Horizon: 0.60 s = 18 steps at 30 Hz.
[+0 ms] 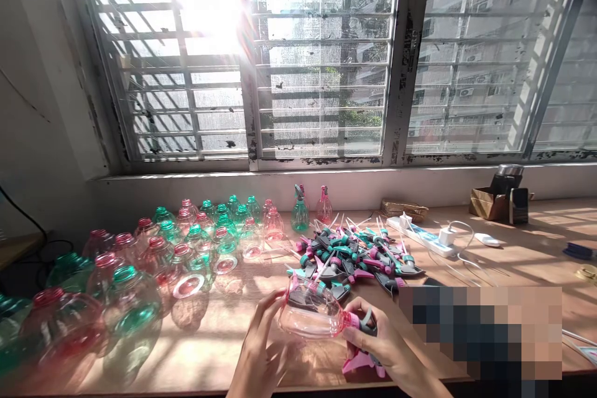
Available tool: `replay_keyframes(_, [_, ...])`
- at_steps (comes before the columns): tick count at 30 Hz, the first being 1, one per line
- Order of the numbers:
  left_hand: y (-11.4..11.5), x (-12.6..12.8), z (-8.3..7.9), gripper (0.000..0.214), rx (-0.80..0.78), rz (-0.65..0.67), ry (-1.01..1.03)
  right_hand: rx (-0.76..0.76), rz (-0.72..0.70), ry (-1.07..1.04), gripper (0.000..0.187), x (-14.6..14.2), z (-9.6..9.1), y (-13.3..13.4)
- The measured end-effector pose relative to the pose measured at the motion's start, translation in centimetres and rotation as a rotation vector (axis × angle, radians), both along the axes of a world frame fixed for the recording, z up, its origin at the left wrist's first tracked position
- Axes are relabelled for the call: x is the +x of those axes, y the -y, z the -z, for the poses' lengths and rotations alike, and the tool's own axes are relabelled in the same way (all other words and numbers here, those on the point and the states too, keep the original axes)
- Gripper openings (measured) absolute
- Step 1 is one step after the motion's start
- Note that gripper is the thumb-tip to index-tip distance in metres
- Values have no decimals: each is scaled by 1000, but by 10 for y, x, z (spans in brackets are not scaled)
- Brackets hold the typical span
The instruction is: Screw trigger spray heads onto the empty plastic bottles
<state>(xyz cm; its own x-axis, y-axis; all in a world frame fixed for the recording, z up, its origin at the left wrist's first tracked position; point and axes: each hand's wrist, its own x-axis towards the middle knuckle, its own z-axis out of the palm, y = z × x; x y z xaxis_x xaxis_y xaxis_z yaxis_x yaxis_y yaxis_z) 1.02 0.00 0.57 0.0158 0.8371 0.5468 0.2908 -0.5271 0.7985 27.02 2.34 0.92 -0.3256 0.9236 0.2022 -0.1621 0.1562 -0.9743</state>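
A clear bottle (311,318) was held between both hands at the near side of the table (219,354), tipped with its base to the left and its neck to the right. The base end was grasped by the left hand (265,339); by the right hand (380,342) a head (353,321) was gripped at the neck. Its pink collar was set against the neck — whether it was fully tight could not be told. A pink piece (362,363) was seen just below the right hand, but whether it belonged to that head could not be made out.

Just beyond the hands, loose heads (333,268) were heaped. To the left, many pink and green open bottles (125,295) were stood, none with a head. At the far side, a green sprayer (300,216) and a pink sprayer (323,208) were seen with heads fitted, another being partly hidden behind the green one — so the work was judged to be at an early stage, with most bottles left bare. To the far right were placed a power strip (422,237), a basket (403,211) and a box (482,205).
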Motion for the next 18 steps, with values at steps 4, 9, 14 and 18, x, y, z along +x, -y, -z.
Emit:
replay_keyframes(4, [0, -7, -3, 39, 88, -49, -169, 12, 35, 42, 45, 0, 2, 0])
replay_keyframes(9, [-5, -13, -6, 36, 121, -57, -275, -37, 26, -24, 42, 0, -2, 1])
replay_keyframes(14, [-9, -10, 3, 33, 45, -3, -133, -55, 7, -55, 44, -1, -4, 1])
replay_keyframes(18, [-7, -8, 7, 40, -9, 44, -64, 6, 44, 6, 45, -1, -4, 1])
